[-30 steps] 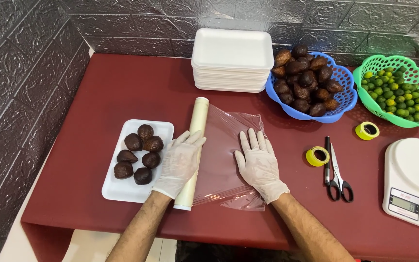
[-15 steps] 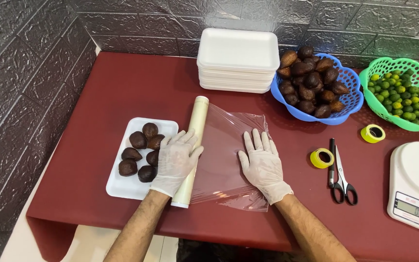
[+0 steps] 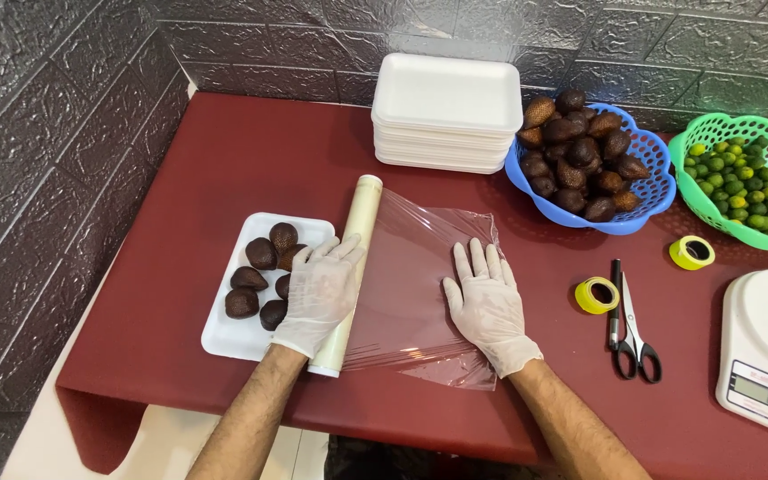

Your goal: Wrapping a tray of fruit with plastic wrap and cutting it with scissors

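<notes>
Left hand (image 3: 320,293) lies open across the cling-film roll (image 3: 353,258), steadying it; right hand (image 3: 487,304), fingers spread, flattens the unrolled film sheet (image 3: 415,267) at its three o'clock; fruit tray (image 3: 224,333) at nine.

a fruit-packing bench; foam trays (image 3: 447,93), fruit baskets (image 3: 646,191), scale (image 3: 766,351), cling film (image 3: 411,284).

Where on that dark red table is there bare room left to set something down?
The widest bare stretch of the dark red table lies behind the white foam tray of brown fruit, left of the stack of white foam trays. A narrower strip runs along the near edge. The right side is crowded with baskets, tape rolls, scissors and scale.
</notes>
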